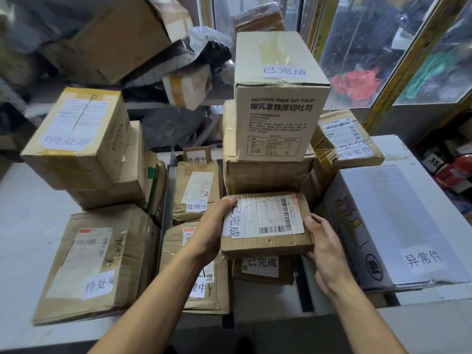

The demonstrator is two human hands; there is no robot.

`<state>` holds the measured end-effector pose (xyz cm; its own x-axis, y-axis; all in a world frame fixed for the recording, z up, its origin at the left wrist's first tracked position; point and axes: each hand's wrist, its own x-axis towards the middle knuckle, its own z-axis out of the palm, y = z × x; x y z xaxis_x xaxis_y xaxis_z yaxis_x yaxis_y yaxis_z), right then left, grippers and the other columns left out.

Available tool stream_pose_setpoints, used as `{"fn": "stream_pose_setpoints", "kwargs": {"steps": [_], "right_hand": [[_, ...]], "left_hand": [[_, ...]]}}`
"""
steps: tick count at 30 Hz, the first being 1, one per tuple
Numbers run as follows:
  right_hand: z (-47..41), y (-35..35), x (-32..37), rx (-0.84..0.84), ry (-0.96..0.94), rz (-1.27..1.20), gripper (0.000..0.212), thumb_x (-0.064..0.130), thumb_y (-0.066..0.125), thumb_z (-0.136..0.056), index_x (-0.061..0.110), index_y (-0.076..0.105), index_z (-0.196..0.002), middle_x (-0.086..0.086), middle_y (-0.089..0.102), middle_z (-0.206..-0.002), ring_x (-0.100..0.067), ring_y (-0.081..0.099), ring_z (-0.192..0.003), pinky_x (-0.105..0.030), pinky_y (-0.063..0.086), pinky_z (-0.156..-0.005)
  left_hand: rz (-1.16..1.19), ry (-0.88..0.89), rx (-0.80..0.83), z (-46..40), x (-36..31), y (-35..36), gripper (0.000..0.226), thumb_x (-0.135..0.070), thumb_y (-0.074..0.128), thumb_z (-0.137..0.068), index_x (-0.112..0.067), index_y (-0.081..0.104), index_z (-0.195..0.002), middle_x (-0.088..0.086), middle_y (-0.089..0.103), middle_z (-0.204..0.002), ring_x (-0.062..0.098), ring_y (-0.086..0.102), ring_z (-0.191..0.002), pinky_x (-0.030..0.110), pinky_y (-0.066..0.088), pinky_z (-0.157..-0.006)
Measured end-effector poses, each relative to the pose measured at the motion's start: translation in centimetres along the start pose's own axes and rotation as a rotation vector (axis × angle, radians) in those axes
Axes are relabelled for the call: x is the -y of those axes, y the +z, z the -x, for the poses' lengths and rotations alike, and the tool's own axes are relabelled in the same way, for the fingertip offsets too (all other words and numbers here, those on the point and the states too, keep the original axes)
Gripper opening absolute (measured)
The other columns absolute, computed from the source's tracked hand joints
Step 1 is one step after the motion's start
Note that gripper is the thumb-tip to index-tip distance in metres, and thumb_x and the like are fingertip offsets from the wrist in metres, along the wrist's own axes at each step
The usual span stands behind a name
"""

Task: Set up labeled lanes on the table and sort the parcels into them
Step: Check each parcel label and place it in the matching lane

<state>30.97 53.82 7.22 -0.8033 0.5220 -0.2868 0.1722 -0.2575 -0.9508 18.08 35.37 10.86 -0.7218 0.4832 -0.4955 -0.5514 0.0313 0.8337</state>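
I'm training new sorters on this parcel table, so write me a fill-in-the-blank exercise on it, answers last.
1. The flat brown cardboard parcel with a barcode label is held by ____ hands.
2. The left hand grips that parcel's ____ edge.
3. The tall cream carton printed THICK CUT TOAST stands ____ a brown box.
4. The big white box lies to the ____ of the held parcel.

Answers: both; left; on; right

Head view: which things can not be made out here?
- Parcel under the left hand: its label is partly hidden by the forearm.
- Shelf parcels: blurred, labels unreadable.
- Held parcel: waybill print too small; underside hidden.
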Motion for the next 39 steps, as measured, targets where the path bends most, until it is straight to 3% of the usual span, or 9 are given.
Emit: {"fn": "stream_pose_setpoints", "kwargs": {"steps": [7,10,12,16,25,28,33,36,39], "right_hand": [[0.2,0.1,0.1,0.05,-0.005,-0.003,0.051,0.052,0.063,-0.081,0.034,0.055,-0.128,0.005,0.072,-0.117,-0.011,0.068,-0.109,-0.029,0.054,-0.087],[0.7,0.2,0.3,0.024,-0.034,0.036,0.063,0.058,0.066,-0.081,0.031,0.051,-0.135,0.002,0.07,-0.122,-0.01,0.066,-0.112,-0.03,0.053,-0.093],[1.1,0.4,0.8,-0.04,-0.091,0.157,0.067,0.064,0.063,-0.081,0.034,0.047,-0.139,0.007,0.065,-0.125,-0.008,0.061,-0.117,-0.031,0.05,-0.099],[2.2,1.0,2.4,-0.134,-0.219,0.444,0.069,0.067,0.052,-0.082,0.038,0.041,-0.144,0.013,0.053,-0.137,0.0,0.043,-0.126,-0.025,0.037,-0.102],[5.5,7.3,5.4,-0.174,-0.625,0.835,0.062,0.048,0.053,-0.091,0.014,0.048,-0.143,-0.004,0.047,-0.146,-0.014,0.037,-0.137,-0.028,0.033,-0.112],[6.6,11.4,5.9,-0.071,-0.701,0.852,0.062,0.05,0.048,-0.092,0.013,0.049,-0.142,-0.004,0.05,-0.143,-0.005,0.038,-0.132,-0.006,0.021,-0.109],[8.0,20.5,5.9,0.136,-0.696,0.808,0.059,0.045,0.053,-0.092,0.022,0.043,-0.146,0.008,0.048,-0.144,0.002,0.039,-0.13,-0.009,0.028,-0.103],[9.3,27.2,5.3,0.194,-0.721,0.805,0.058,0.042,0.054,-0.091,0.022,0.045,-0.145,0.011,0.049,-0.14,0.003,0.039,-0.128,-0.001,0.024,-0.101],[10.8,34.0,4.1,0.263,-0.718,0.765,0.058,0.041,0.056,-0.09,0.023,0.046,-0.144,0.008,0.052,-0.139,-0.002,0.044,-0.127,-0.005,0.029,-0.103]], "left_hand": [[-0.05,0.045,-0.012,0.3,0.5,-0.4,0.043,-0.041,0.048,-0.1,-0.008,0.055,-0.126,0.021,0.066,-0.124,0.036,0.064,-0.116,0.051,0.047,-0.101],[-0.122,0.078,-0.038,0.3,0.7,-0.5,0.056,-0.055,0.057,-0.09,-0.021,0.053,-0.135,0.009,0.062,-0.134,0.024,0.06,-0.121,0.047,0.044,-0.107],[-0.183,0.095,-0.095,0.4,0.8,-0.7,0.075,-0.057,0.059,-0.087,-0.024,0.036,-0.151,0.002,0.046,-0.15,0.013,0.048,-0.127,0.036,0.037,-0.107],[-0.264,0.156,-0.142,0.7,0.8,-1.4,0.076,-0.053,0.057,-0.091,-0.027,0.027,-0.155,-0.001,0.034,-0.158,0.016,0.037,-0.138,0.04,0.032,-0.114],[-0.462,0.393,-0.261,4.1,-1.2,-3.7,0.06,-0.044,0.057,-0.096,-0.04,0.031,-0.149,-0.009,0.034,-0.157,0.011,0.035,-0.141,0.035,0.035,-0.106],[-0.47,0.465,-0.271,6.2,-2.5,-5.9,0.058,-0.049,0.058,-0.09,-0.042,0.038,-0.144,-0.012,0.044,-0.149,0.007,0.041,-0.136,0.038,0.04,-0.108],[-0.389,0.544,-0.319,10.0,-4.9,-13.0,0.037,-0.045,0.06,-0.085,-0.052,0.05,-0.12,-0.032,0.059,-0.114,-0.02,0.053,-0.108,0.003,0.045,-0.079],[-0.401,0.566,-0.374,12.4,-6.1,-19.3,0.031,-0.035,0.061,-0.094,-0.053,0.049,-0.116,-0.029,0.057,-0.113,-0.023,0.052,-0.101,-0.001,0.043,-0.076],[-0.417,0.56,-0.419,14.9,-6.9,-26.3,0.03,-0.031,0.061,-0.096,-0.052,0.048,-0.114,-0.036,0.056,-0.108,-0.021,0.054,-0.102,-0.001,0.044,-0.074]]}}
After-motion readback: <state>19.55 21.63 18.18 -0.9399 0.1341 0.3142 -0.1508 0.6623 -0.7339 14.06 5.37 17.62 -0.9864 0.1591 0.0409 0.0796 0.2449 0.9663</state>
